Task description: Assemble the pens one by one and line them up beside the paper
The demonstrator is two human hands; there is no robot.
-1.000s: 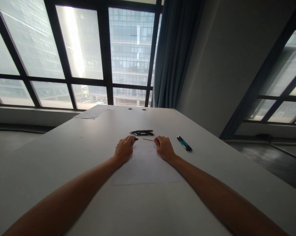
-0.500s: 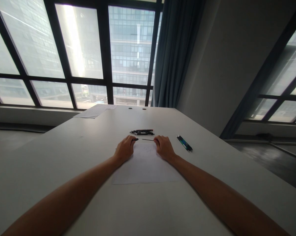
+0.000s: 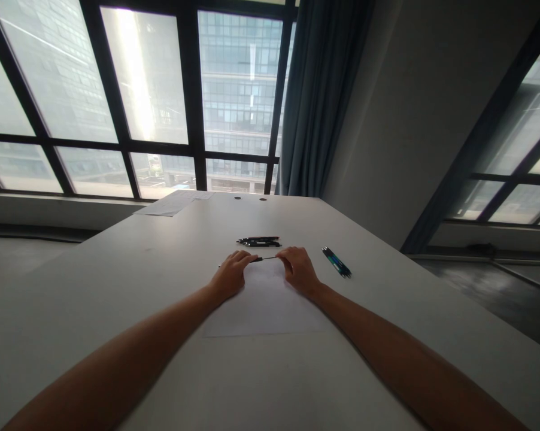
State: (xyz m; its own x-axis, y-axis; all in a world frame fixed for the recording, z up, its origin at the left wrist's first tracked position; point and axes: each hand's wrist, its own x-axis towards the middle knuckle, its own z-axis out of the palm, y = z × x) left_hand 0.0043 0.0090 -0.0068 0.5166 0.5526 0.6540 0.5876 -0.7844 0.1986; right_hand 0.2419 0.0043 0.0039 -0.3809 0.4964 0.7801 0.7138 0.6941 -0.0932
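Over the far end of a white sheet of paper (image 3: 263, 312), both hands face each other. My left hand (image 3: 229, 274) is closed around a black pen barrel (image 3: 258, 259), whose end pokes out past the fingertips to the right. A thin dark pen refill (image 3: 269, 258) is pinched in my right hand (image 3: 298, 267). Its left end meets the barrel's open end; how far inside it reaches is hidden. Just beyond the hands lie several black pens (image 3: 258, 242) side by side.
Several pens with blue and green parts (image 3: 337, 261) lie to the right of my right hand. Papers (image 3: 169, 205) rest at the white table's (image 3: 378, 335) far left edge. Two round holes are near its far end, before the windows and a blue curtain (image 3: 308, 120).
The barrel in my left hand has shifted right and the gap to the refill has closed. My left fingers have stretched further along the barrel. My right hand has moved slightly left.
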